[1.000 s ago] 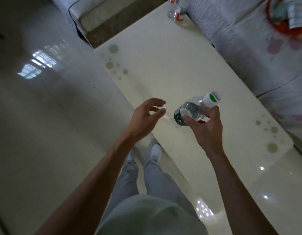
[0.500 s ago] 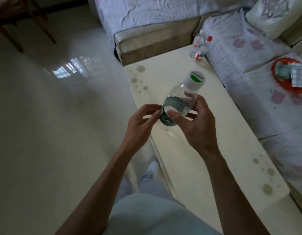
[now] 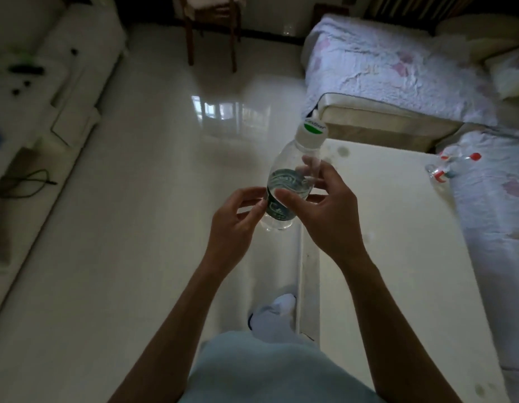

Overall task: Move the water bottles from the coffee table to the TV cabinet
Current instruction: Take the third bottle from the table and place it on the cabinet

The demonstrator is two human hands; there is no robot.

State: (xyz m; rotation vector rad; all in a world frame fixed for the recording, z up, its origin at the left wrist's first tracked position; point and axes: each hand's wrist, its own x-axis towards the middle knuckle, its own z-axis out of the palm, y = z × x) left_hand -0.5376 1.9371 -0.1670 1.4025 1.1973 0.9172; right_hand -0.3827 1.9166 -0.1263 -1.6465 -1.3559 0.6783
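A clear water bottle with a white and green cap and a dark label is held upright in the air over the left edge of the cream coffee table. My right hand grips its middle from the right. My left hand touches the label and base from the left. Two more bottles with red caps stand at the table's far right corner. The white TV cabinet runs along the left side of the view.
A sofa with a pale flowered cover lies beyond the table and along its right side. A wooden chair stands at the far wall. Cables and small dark items lie on the cabinet. Glossy white floor separates table and cabinet.
The bottle has been lifted off the table and turned upright. My left hand came up to it and now touches it. The view has swung left, bringing the cabinet into sight.
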